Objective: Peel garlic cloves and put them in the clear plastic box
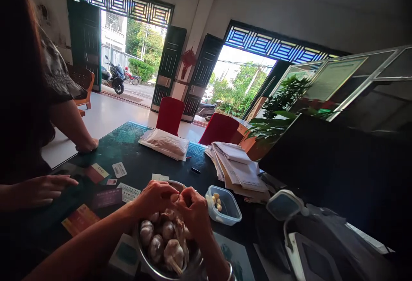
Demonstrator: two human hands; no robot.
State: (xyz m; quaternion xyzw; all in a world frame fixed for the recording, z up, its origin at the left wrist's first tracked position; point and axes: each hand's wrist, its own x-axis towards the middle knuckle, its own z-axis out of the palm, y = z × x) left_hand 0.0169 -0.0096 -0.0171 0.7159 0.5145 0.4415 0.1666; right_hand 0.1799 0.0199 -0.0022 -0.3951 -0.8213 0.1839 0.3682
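Above a metal bowl (140, 243) full of whole garlic bulbs (174, 253), my two hands meet with fingers pinched together. Between the fingertips shows a small pale garlic clove (174, 197). My left hand (156, 196) is closed on it from the left. From the other side, my right hand (194, 209) is closed at the same clove; its fingertips are partly hidden. To the right of the bowl, a clear plastic container (230, 212) holds several peeled garlic cloves (217, 203) at its left end. Dry stalks and skin lie among the bulbs.
Another person's hand (48, 190) rests at the table's left side, near cards (96, 173) under the glass. A wrapped packet (165, 143) and a paper stack (240, 167) lie beyond the bowl. A dark monitor (328, 173) and a desk phone (309, 255) stand right.
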